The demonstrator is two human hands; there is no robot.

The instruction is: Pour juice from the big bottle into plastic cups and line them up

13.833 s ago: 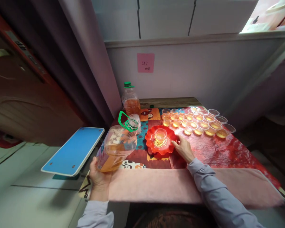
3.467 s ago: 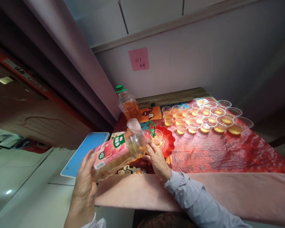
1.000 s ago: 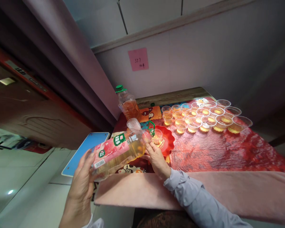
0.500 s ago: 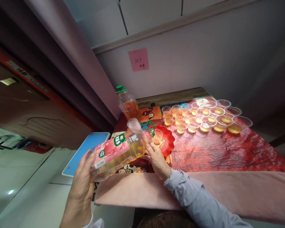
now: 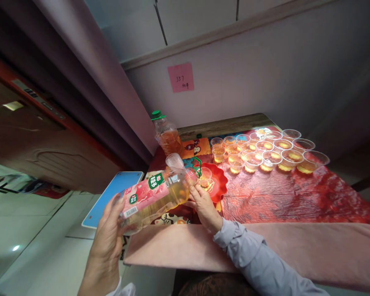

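Note:
My left hand is wrapped round the base end of a large clear juice bottle with a pink label. The bottle leans over to the right, with pale yellow liquid lying along its lower side. My right hand grips it near the neck end, fingers partly hidden by the bottle. A green carry loop stands up at that end. Just past it, a clear plastic cup stands on a red scalloped tray. Whether liquid is flowing I cannot tell.
Several clear cups of yellow liquid stand in rows on the red table cover. Behind the held bottle are stacked clear cups and a green-capped bottle. A blue board lies left; a pink note is on the wall.
Both hands and the bottle keep nearly the same pose. The whole view has shifted very slightly.

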